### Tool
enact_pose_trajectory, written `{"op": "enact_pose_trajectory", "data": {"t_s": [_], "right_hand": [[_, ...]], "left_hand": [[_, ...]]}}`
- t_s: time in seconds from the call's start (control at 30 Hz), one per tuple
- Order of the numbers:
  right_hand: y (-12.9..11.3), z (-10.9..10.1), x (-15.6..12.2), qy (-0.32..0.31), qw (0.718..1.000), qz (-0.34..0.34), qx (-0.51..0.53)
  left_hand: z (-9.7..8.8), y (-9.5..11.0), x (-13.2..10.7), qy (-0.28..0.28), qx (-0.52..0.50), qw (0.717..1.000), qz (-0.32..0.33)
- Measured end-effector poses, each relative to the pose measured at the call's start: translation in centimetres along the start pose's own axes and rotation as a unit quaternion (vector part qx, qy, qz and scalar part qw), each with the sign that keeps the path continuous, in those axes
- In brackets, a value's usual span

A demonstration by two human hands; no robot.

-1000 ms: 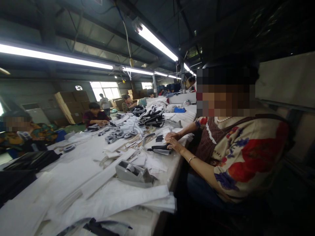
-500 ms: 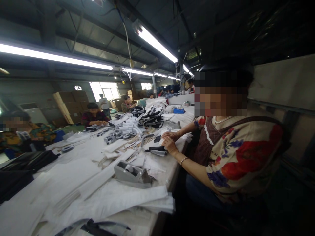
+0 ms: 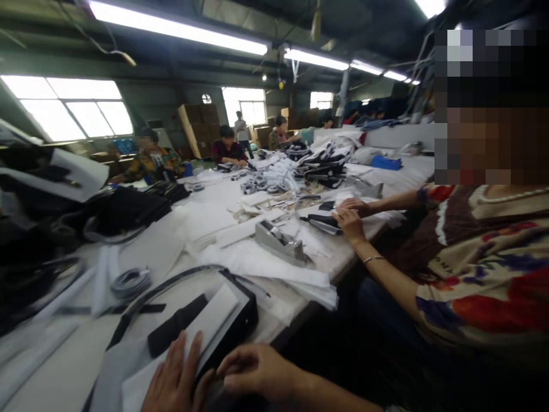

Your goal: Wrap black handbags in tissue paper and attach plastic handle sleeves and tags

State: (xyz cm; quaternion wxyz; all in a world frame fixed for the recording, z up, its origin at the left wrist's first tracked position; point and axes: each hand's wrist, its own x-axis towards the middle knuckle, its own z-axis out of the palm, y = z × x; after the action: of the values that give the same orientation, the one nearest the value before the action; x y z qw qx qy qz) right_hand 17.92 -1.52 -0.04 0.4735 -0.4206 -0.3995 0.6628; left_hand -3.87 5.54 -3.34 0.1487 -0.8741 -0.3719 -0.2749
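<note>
One long white table [image 3: 88,346] is spread ahead of the left hand [image 3: 174,369] and the right hand [image 3: 262,371]. To the right of them, one co-worker [image 3: 484,274] is seated, both hands being laid on dark pieces at the table's edge. Across the table, well ahead, three seated people [image 3: 227,153] can be counted, and one standing person [image 3: 241,127] is seen beyond. To the left of the hands, a dark heap [image 3: 132,212] is piled; its items cannot be counted. Directly beneath and just ahead of the hands, one black bag-like piece [image 3: 250,312] is laid on the table, with one curved dark strap [image 3: 179,276] looped to the left and layered white material [image 3: 218,312] placed over it. Well ahead, two grey tape dispensers [image 3: 281,245] are seen, and one blue item [image 3: 386,163] farther off. By the left hand, the white material is pressed down with spread fingers, nothing being grasped. The right hand is held just beside it with curled fingers; whether anything is pinched cannot be told. Ahead of the left fingertips, one black strip [image 3: 176,325] is laid; farther left, one grey coil [image 3: 131,283] is placed.
</note>
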Motion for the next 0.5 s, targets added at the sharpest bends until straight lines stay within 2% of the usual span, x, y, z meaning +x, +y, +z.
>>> {"op": "enact_pose_trajectory", "data": {"t_s": [0.07,0.17,0.3,0.4,0.47,0.5], "right_hand": [[1.1,1.4,-0.4,0.032,0.998,0.020,0.051],[0.9,2.1,-0.4,0.075,0.995,-0.010,0.063],[0.0,2.7,-0.2,0.045,0.996,-0.057,0.060],[-0.2,2.6,-0.4,0.032,0.996,-0.078,0.017],[-1.0,1.8,-0.8,0.023,0.995,-0.070,-0.068],[-1.7,1.2,-1.0,0.000,0.990,-0.063,-0.126]], "left_hand": [[-1.0,0.7,0.0,-0.032,0.032,0.999,-0.017],[-1.8,1.5,0.6,-0.057,0.052,0.996,-0.044],[-2.3,1.4,0.9,-0.050,0.053,0.995,-0.061],[-2.3,1.4,0.6,-0.036,0.067,0.995,-0.060],[-2.0,1.6,0.4,-0.038,0.089,0.994,-0.051],[-1.9,1.8,0.4,-0.043,0.101,0.993,-0.046]]}}
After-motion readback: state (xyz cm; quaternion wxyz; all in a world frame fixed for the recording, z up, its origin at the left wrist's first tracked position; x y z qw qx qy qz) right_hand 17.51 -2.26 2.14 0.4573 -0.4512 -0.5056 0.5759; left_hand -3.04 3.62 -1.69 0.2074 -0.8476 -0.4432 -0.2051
